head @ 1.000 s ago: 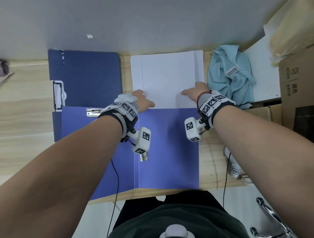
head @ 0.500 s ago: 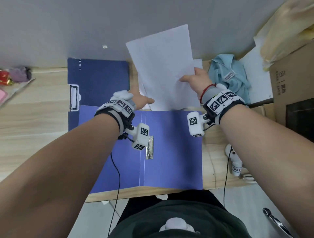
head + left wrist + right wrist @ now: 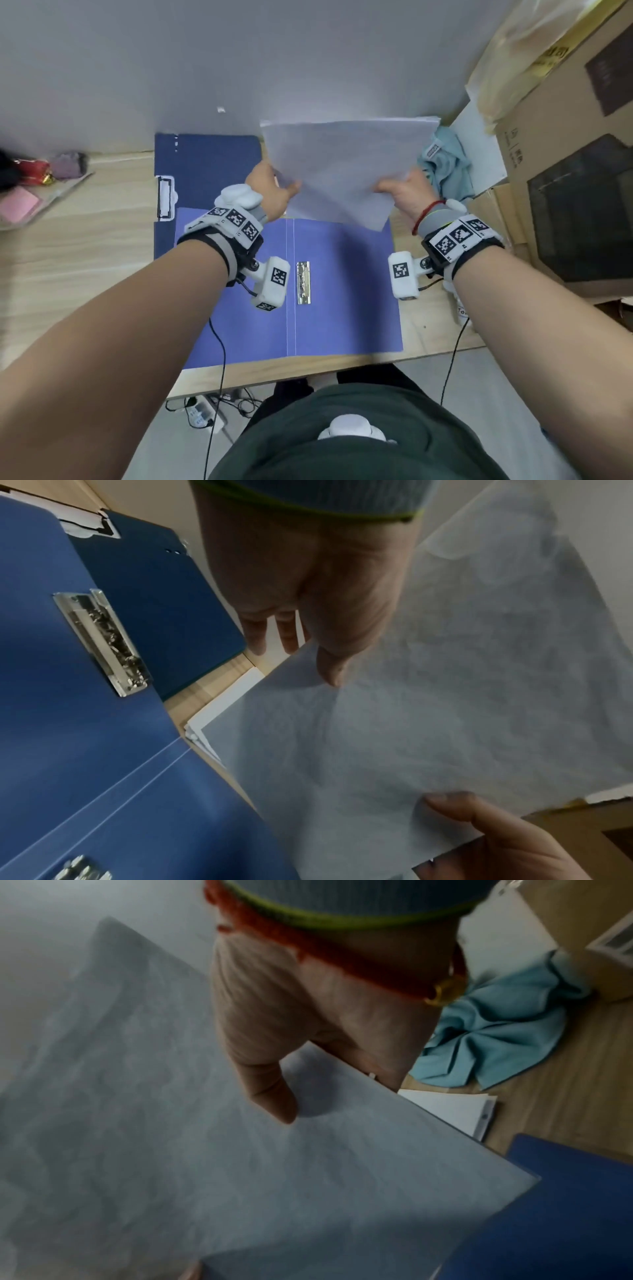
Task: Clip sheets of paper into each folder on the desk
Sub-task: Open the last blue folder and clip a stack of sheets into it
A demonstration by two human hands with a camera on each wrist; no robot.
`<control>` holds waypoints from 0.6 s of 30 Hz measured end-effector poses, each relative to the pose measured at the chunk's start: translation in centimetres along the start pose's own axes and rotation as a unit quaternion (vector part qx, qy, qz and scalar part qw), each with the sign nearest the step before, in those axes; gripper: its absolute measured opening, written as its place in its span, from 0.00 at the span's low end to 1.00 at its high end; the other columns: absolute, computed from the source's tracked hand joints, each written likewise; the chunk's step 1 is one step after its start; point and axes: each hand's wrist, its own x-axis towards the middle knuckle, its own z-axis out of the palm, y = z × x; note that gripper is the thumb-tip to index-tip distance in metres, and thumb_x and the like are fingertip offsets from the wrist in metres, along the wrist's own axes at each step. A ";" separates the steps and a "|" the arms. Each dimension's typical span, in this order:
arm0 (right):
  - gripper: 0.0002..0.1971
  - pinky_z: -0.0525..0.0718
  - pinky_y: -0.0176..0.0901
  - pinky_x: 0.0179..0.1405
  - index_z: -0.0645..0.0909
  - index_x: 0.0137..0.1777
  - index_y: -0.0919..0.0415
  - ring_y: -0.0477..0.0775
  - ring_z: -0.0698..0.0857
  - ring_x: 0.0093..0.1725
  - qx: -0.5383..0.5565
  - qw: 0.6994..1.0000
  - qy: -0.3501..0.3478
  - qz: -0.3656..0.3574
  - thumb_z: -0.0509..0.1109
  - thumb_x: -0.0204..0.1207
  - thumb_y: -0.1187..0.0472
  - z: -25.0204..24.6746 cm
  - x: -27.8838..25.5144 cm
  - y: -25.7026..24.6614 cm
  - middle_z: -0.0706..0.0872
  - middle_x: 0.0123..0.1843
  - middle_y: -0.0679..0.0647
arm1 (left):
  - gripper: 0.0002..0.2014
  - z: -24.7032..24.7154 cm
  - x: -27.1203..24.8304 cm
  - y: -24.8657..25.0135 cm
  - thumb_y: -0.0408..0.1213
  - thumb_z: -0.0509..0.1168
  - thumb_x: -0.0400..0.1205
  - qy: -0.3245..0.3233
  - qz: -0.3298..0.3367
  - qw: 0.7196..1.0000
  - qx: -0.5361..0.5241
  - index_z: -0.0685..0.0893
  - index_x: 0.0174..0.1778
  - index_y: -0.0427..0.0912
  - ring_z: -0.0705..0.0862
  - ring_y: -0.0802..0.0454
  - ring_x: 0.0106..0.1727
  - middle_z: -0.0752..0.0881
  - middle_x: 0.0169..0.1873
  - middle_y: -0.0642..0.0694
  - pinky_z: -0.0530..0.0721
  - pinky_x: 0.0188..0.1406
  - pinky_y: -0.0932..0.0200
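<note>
A white sheet of paper (image 3: 342, 164) hangs in the air above the far edge of an open blue folder (image 3: 346, 291). My left hand (image 3: 274, 192) pinches its left edge, thumb on top (image 3: 329, 666). My right hand (image 3: 404, 192) pinches its right edge, thumb on top (image 3: 274, 1096). The folder lies flat near the desk's front edge, its metal clip (image 3: 303, 282) beside the spine. A second, darker blue folder (image 3: 205, 168) lies open behind it to the left, with its own clip (image 3: 103, 642). The rest of the paper stack (image 3: 226, 710) lies on the desk under the lifted sheet.
A crumpled light blue cloth (image 3: 445, 164) lies at the back right. Cardboard boxes (image 3: 565, 171) stand along the right edge. Small pink and red items (image 3: 30, 192) sit at the far left. Cables hang over the desk's front edge (image 3: 308, 370). A grey wall rises behind.
The right hand lifted one sheet off the stack and swung it level. The left hand left the stack and took hold of the sheet's left edge.
</note>
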 end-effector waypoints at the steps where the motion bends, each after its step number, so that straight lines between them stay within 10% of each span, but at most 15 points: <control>1: 0.13 0.85 0.42 0.46 0.87 0.42 0.60 0.47 0.87 0.40 -0.004 1.000 0.004 0.000 0.76 0.57 0.72 -0.2 -0.3 0.1 0.91 0.38 0.46 | 0.09 0.3 -0.1 -0.2 0.41 0.73 0.79 -0.005 -0.014 1.000 0.011 0.88 0.48 0.39 0.82 0.48 0.41 0.88 0.45 0.46 0.75 0.42 0.59; 6: 0.18 0.86 0.50 0.57 0.87 0.47 0.57 0.55 0.88 0.51 0.000 1.000 0.010 0.007 0.77 0.58 0.73 -1.0 -2.0 2.0 0.90 0.53 0.61 | 0.21 1.1 -2.1 -1.2 0.44 0.72 0.74 -0.052 -0.006 0.999 -0.004 0.84 0.62 0.40 0.87 0.46 0.56 0.90 0.56 0.45 0.84 0.61 0.49; 12: 0.20 0.87 0.40 0.53 0.85 0.60 0.69 0.46 0.90 0.45 -0.002 0.999 0.023 0.022 0.77 0.67 0.79 -1.1 -2.9 3.0 0.90 0.51 0.57 | 0.08 1.8 -3.0 -1.8 0.33 0.69 0.81 -0.051 -0.015 0.999 0.001 0.84 0.53 0.33 0.79 0.53 0.32 0.84 0.37 0.45 0.77 0.35 0.64; 18: 0.19 0.85 0.55 0.65 0.87 0.56 0.58 0.54 0.90 0.54 -0.047 0.998 0.016 0.035 0.82 0.64 0.67 -0.8 -2.7 3.8 0.91 0.55 0.54 | 0.13 2.0 -3.0 -2.2 0.43 0.65 0.85 -0.071 -0.047 0.995 0.060 0.86 0.53 0.34 0.82 0.43 0.40 0.87 0.43 0.39 0.78 0.41 0.55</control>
